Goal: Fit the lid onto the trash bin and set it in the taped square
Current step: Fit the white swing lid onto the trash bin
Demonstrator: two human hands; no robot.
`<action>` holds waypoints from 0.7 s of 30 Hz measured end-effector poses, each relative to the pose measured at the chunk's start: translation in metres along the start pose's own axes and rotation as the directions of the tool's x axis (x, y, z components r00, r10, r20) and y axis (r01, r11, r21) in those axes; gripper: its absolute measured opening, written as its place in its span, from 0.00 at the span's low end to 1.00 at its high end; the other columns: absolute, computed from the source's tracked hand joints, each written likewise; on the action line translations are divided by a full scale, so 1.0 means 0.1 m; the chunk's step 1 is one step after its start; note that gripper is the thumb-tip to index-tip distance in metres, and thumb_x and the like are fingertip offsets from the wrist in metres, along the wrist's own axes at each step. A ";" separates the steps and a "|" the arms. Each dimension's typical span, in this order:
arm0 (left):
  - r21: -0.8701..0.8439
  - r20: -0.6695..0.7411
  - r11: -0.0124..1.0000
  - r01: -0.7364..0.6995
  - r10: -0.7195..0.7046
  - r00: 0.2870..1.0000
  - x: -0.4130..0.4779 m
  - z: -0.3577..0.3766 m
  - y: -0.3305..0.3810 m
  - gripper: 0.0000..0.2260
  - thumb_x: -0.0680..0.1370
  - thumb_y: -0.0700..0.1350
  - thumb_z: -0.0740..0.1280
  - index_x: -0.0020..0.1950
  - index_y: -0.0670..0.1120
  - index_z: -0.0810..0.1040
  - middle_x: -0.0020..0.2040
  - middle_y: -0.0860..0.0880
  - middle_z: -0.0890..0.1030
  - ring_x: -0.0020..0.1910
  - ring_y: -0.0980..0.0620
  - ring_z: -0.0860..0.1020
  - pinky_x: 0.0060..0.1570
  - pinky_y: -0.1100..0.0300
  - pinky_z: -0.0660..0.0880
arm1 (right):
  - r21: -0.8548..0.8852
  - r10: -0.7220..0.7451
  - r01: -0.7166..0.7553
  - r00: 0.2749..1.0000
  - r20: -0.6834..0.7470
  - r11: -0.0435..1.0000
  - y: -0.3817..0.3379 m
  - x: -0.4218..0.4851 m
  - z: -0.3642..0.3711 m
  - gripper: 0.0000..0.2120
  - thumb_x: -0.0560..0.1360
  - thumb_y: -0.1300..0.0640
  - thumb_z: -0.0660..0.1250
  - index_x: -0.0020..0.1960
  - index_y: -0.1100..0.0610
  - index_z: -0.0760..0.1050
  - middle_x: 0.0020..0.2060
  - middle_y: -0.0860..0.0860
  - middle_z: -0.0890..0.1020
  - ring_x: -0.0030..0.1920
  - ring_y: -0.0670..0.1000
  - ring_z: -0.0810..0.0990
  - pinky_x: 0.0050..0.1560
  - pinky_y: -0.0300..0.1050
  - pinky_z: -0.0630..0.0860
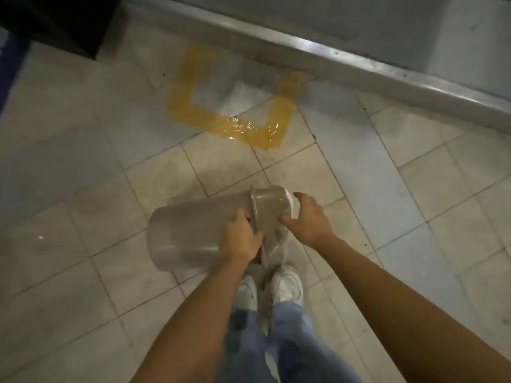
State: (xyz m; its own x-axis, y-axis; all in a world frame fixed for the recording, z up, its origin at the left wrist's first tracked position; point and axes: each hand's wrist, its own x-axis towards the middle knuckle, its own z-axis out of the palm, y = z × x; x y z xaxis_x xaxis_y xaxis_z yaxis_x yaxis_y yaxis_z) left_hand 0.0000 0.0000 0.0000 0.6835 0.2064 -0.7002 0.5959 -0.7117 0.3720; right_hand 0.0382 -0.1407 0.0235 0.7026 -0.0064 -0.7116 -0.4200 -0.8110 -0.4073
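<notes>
Translucent grey plastic, that's the trash bin (190,233), and it's held on its side above the tiled floor (83,189), base pointing out to the left of the left hand and the mouth end between the two hands. Left hand (240,239) is closed on the bin right at the rim, fingers curled over the edge, thumb side on the wall of the bin. So that hand is definitely gripping it.

The lid (269,214), same see-through grey with a whitish edge at its far end, sits at the mouth of the bin, just right of the left hand's knuckles. It looks on or nearly on, tilted with the bin, but I can't tell if it's fully seated because the plastic is blurry there.

Right hand (309,219) is just to the right of the lid, fingers spread and loose, not closed around anything. The thumb tip looks like it touches the lid's side, the other fingers hang open past its end.

Below both hands you can see white sneakers (273,288) and blue jeans (276,341).

The taped square (229,103), yellow tape on the floor, is well ahead of the hands, up against a metal strip (387,76) along the base of the wall. The bin is well apart from it.
</notes>
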 end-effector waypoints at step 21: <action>-0.234 0.015 0.972 0.003 0.001 1.000 -0.14 -0.25 -0.03 0.06 0.78 0.41 0.61 0.51 0.44 0.64 0.43 0.44 0.77 0.40 0.46 0.76 0.35 0.60 0.68 | 0.216 0.116 -0.114 0.993 0.007 0.970 0.10 -0.21 -0.01 0.30 0.78 0.51 0.62 0.75 0.60 0.56 0.73 0.59 0.65 0.71 0.58 0.67 0.69 0.51 0.65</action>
State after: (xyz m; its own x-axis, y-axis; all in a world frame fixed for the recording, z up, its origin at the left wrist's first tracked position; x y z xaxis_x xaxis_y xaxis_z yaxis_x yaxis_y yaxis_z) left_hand -0.0012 0.0159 0.0240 0.6774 0.1958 -0.7091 0.6802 -0.5338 0.5024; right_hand 0.0191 -0.1491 0.0350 0.6453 -0.0962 -0.7578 -0.6118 -0.6592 -0.4373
